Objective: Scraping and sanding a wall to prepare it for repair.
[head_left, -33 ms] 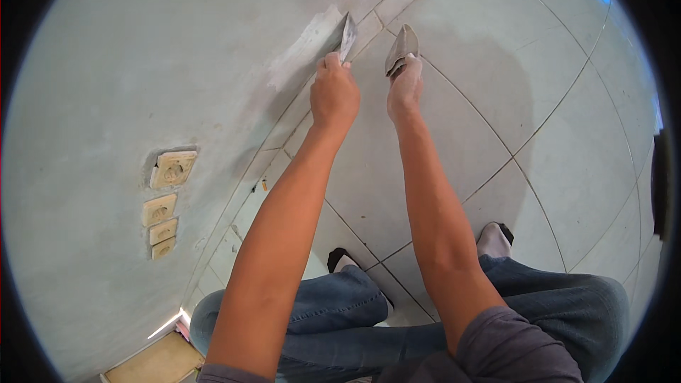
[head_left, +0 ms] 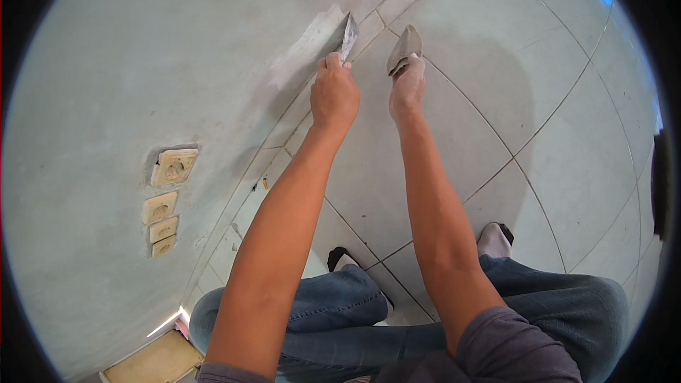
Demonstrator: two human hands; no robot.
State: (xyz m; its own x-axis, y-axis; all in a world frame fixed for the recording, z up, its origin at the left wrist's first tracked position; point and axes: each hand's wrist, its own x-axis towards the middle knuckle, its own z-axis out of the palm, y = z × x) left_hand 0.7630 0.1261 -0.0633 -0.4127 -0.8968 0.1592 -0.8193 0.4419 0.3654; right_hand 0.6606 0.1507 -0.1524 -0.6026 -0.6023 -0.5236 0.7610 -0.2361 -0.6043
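My left hand [head_left: 335,96] is closed round the handle of a metal putty knife [head_left: 350,35], whose blade stands at the foot of the wall beside a smeared whitish patch [head_left: 316,39]. Whether the blade touches the wall, I cannot tell. To its right, low over the floor tiles, my right hand [head_left: 407,92] grips a grey-beige, pointed, curved piece [head_left: 406,44] shaped like a scoop. Pale dust or paste covers the right thumb and fingers. What the curved piece carries, if anything, is not clear.
Several yellowed wall sockets [head_left: 175,167] run along the pale wall [head_left: 92,120] on the left. A tiled skirting [head_left: 287,128] borders the floor [head_left: 468,120]. My socked feet [head_left: 495,240] and knees lie below my arms. A tan board-like thing [head_left: 152,360] is at the lower left.
My right hand and the curved piece have shifted very slightly to the right. The left hand and the putty knife look almost the same.
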